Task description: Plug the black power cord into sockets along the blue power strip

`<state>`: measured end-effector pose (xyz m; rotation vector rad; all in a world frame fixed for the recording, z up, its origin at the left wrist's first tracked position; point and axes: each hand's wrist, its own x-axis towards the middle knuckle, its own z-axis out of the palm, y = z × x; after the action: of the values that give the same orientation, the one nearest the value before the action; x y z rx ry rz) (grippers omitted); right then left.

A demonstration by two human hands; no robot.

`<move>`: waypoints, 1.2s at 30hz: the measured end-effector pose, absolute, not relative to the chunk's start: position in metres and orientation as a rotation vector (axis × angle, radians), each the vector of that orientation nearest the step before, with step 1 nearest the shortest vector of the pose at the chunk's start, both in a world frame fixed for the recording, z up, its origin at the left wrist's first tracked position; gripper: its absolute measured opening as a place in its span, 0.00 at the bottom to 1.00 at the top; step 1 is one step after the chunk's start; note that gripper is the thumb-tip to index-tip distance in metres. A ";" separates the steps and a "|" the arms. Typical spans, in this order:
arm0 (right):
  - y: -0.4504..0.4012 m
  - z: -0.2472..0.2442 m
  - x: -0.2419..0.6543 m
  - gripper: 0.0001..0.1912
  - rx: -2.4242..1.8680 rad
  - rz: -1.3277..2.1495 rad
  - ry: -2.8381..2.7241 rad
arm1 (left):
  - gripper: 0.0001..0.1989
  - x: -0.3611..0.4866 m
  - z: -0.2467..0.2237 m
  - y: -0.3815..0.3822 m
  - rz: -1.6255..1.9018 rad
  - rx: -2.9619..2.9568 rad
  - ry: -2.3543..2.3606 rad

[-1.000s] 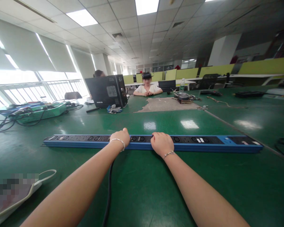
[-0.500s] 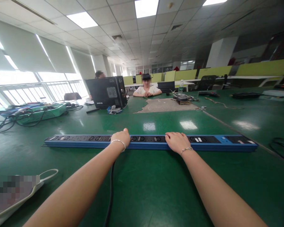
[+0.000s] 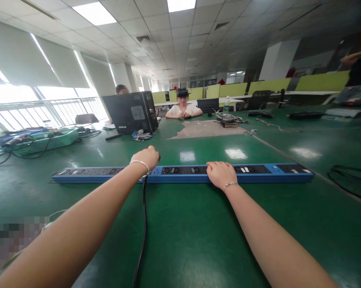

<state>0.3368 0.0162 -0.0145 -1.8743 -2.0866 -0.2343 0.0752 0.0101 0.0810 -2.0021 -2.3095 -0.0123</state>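
Note:
A long blue power strip (image 3: 180, 179) with black socket panels lies across the green table in front of me. My right hand (image 3: 221, 174) rests over its right half, with the fingers curled over the far edge. Raised just above the strip, left of its middle, my left hand (image 3: 145, 157) is closed around a black power plug (image 3: 159, 157); only a dark bit of it shows beyond my fingers. From under this hand a black cable (image 3: 144, 216) runs down toward the table's near side. The plug's prongs are hidden.
A green basket (image 3: 45, 145) of cables stands at the left. Farther back are a black computer case (image 3: 131, 113), gloves (image 3: 141, 135) and a bottle (image 3: 226, 107). Black cables (image 3: 351, 182) lie at the right. A seated person (image 3: 183, 110) faces me; others are at the far left and right.
My left hand has risen off the power strip with the plug, uncovering sockets beneath it. My right hand stays on the strip. The view has shifted slightly, and a person appears at far right.

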 end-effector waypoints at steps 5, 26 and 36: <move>0.017 -0.017 0.337 0.21 -1.874 -0.232 -2.057 | 0.18 0.088 0.103 0.008 -0.131 -2.216 -2.247; 0.017 -0.021 0.337 0.19 -1.816 -0.280 -2.021 | 0.16 0.172 0.069 0.035 0.221 -2.476 -2.189; 0.018 -0.020 0.336 0.19 -1.836 -0.264 -2.025 | 0.19 0.179 0.055 0.028 0.125 -2.303 -2.251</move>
<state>0.3357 0.0178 -0.0203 -1.8365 -2.0253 -0.2636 0.1786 0.0278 0.0546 -2.3027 -2.2506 0.1247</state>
